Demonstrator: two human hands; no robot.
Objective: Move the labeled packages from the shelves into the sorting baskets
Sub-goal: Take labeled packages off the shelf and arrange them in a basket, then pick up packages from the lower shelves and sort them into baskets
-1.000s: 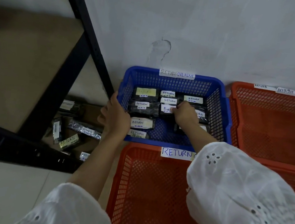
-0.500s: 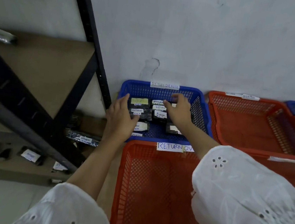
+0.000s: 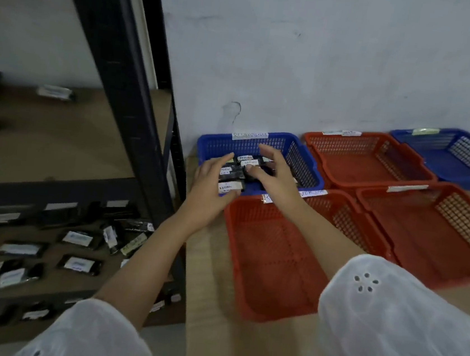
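A blue basket (image 3: pixel 310 177) with a white label on its far rim stands against the wall and holds several dark packages (image 3: pixel 236 172) with white labels. My left hand (image 3: pixel 212 188) hovers over the basket's near left corner with fingers spread and holds nothing. My right hand (image 3: pixel 275 172) hangs over the basket's middle, fingers relaxed and apart, also empty. More labeled dark packages (image 3: pixel 79 264) lie on the lower shelf at the left.
A black shelf post (image 3: pixel 127 83) rises between the shelves and the baskets. Three orange baskets (image 3: pixel 270 269) (image 3: pixel 370 161) (image 3: pixel 441 230) and a second blue basket (image 3: pixel 459 156) lie to the right on a wooden board. A few packages (image 3: pixel 56 92) sit on the upper shelf.
The view has lifted and pulled back, showing more shelves and baskets. Both hands have risen off the packages in the blue basket, and the right hand's fingers have opened.
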